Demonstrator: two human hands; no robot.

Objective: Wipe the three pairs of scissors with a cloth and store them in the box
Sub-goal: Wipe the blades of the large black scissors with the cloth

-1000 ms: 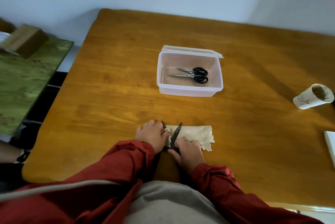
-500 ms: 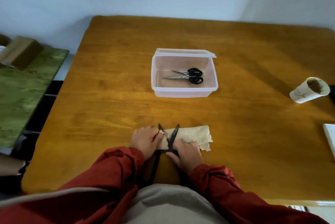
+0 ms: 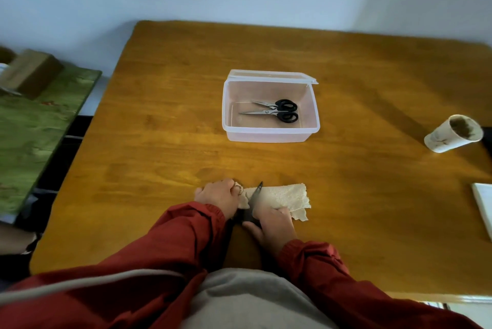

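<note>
A clear plastic box [image 3: 270,137] stands open on the wooden table, lid hinged back, with one pair of black-handled scissors [image 3: 277,111] lying inside. Near the front edge a beige cloth [image 3: 282,197] lies flat. A dark pair of scissors [image 3: 254,202] rests on it, one blade pointing away from me. My left hand [image 3: 218,197] pinches the cloth's left end, which is bunched over the other blade. My right hand [image 3: 274,227] grips the scissors near the handles, which are hidden beneath it.
A white paper cup [image 3: 452,133] lies tipped on its side at the right. A white flat object [image 3: 484,206] sits at the right edge. Left of the table stands a green-covered surface [image 3: 32,126] with a brown box [image 3: 32,73].
The left blade, bare half a second ago, is now covered by the cloth under my left hand. The scissors' spread has narrowed. The camera view shifted slightly.
</note>
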